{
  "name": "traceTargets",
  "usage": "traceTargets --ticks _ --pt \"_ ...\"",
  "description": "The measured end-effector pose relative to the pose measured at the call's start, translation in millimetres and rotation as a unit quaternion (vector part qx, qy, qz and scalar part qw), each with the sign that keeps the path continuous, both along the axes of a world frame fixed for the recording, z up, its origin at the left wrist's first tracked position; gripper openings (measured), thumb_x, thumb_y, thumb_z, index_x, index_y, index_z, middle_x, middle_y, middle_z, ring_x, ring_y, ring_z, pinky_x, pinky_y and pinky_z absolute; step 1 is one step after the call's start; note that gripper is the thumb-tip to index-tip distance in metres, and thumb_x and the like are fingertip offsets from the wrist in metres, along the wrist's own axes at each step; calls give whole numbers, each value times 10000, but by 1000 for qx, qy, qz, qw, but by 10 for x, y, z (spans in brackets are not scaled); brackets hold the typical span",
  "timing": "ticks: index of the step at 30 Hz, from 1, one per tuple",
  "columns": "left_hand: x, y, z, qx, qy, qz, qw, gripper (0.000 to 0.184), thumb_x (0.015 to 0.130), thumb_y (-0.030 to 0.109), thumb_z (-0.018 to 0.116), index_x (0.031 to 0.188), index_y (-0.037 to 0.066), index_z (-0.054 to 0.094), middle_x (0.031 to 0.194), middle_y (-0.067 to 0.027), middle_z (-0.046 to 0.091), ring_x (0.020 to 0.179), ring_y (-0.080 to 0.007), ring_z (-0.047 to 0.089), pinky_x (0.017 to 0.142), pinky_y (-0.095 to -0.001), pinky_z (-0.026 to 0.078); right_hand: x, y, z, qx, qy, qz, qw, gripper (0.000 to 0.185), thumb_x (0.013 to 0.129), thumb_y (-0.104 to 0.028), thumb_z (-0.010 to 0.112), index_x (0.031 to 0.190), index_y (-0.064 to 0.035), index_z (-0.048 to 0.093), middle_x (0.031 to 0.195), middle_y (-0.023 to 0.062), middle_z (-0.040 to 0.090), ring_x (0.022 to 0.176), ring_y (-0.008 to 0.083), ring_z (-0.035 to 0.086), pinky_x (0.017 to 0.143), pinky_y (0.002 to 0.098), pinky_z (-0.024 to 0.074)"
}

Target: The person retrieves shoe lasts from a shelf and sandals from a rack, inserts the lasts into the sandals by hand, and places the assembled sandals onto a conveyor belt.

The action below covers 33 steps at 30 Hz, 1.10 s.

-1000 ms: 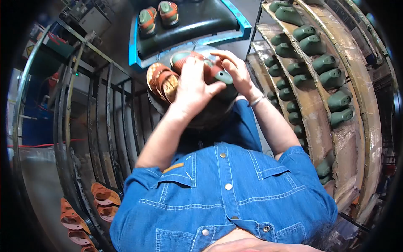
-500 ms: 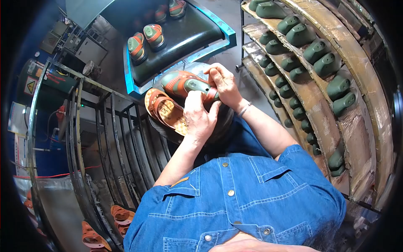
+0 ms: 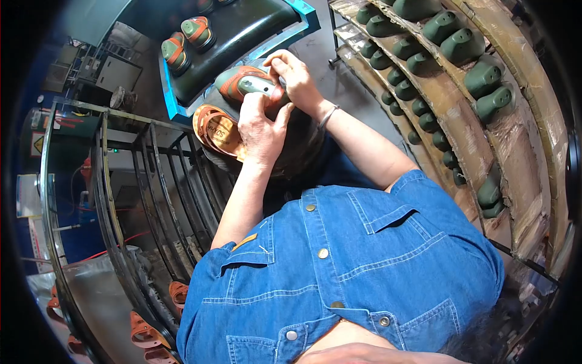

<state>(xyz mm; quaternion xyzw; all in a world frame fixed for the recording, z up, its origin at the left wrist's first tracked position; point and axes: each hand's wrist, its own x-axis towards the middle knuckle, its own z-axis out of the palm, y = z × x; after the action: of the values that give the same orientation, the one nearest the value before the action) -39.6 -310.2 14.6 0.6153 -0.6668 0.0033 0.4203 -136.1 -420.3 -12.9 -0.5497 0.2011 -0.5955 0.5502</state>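
An orange strappy sandal [image 3: 229, 87] fitted over a green shoe last [image 3: 256, 85] lies in front of me, its heel end towards me. My left hand [image 3: 262, 130] is closed at the near side of the heel, thumb and fingers gripping the sandal there. At the other side of the heel, my right hand [image 3: 297, 84] is closed with bent fingers on the heel strap [image 3: 277, 96]. A second orange sandal [image 3: 219, 130], with a printed tan insole and no last in it, rests just left of my left hand on a dark rounded support.
Ahead stands a blue-framed conveyor [image 3: 242, 57] with a black belt carrying sandals on lasts. Wooden shelves [image 3: 451, 130] on the right hold several green lasts [image 3: 483, 79]. A metal rack [image 3: 100, 164] is on the left, with orange sandals [image 3: 145, 330] low down.
The camera view has shifted, so the conveyor, sandals and hands sit further left and higher. Both hands stay at the heel of the sandal on the last.
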Motion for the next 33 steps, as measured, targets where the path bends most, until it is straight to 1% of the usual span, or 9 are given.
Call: traceTargets --ticks 9,11,12,15,18,24,29,31,33 --pt "-98 27 -74 -30 5 3 1000 264 759 103 836 922 48 636 889 -128 611 909 -339 617 806 -432 500 -50 48 -22 -16 -5 25 1000 323 1056 -274 473 910 -45 647 690 -31 521 645 56 457 583 241 391" --pt "-14 -22 -149 -53 -12 -17 998 240 767 110 824 926 47 654 890 -125 624 879 -335 617 798 -438 493 -10 -32 -61 -119 -24 -37 992 182 949 -200 585 935 -41 671 784 73 638 710 151 605 626 303 488" --pt "30 -22 -190 -56 -9 -48 997 250 816 80 817 965 13 628 910 -102 594 877 -236 633 797 -341 504 168 -245 -259 -421 32 -294 857 181 817 -186 711 930 -49 676 852 118 673 782 257 677 691 379 550" --pt "-3 -22 -223 -107 -142 -52 983 251 855 150 810 1006 -5 684 915 -118 684 856 -258 653 809 -362 522 251 -282 -342 -436 50 -364 821 223 716 -151 757 896 -51 672 908 126 707 838 316 714 723 420 578" --pt "140 -13 -285 -71 -140 -5 988 371 827 257 866 895 -9 617 821 -93 619 741 -241 596 698 -344 506 33 42 -141 -37 -45 -32 998 212 939 -202 623 867 -12 680 921 125 714 838 306 705 752 400 544" --pt "246 306 68 47 -69 12 996 247 878 111 812 1001 -28 649 907 -88 653 793 -192 593 745 -344 499 -1178 508 -1118 109 -61 -230 965 143 918 -180 694 955 -49 737 969 129 732 915 211 690 797 355 544" --pt "522 646 53 -16 89 3 996 190 998 145 680 1072 -27 649 1055 -102 701 951 -162 660 870 -288 542 -4047 1561 -3263 276 209 -733 585 116 847 -119 698 922 -42 653 919 105 701 866 201 663 764 358 532" --pt "544 728 106 -3 51 65 997 216 1016 170 657 1086 -34 642 1075 -114 699 981 -174 659 891 -298 542 -4927 1980 -3459 400 328 -740 430 402 810 -268 753 1097 -3 660 1058 205 687 1078 379 621 964 469 473" --pt "508 721 151 1 46 72 996 212 1011 171 666 1073 -31 650 1042 -108 695 954 -171 656 855 -291 546 -5479 2166 -3631 388 395 -679 482 602 781 -386 784 1273 -62 655 1298 246 636 1186 431 596 1043 480 454"
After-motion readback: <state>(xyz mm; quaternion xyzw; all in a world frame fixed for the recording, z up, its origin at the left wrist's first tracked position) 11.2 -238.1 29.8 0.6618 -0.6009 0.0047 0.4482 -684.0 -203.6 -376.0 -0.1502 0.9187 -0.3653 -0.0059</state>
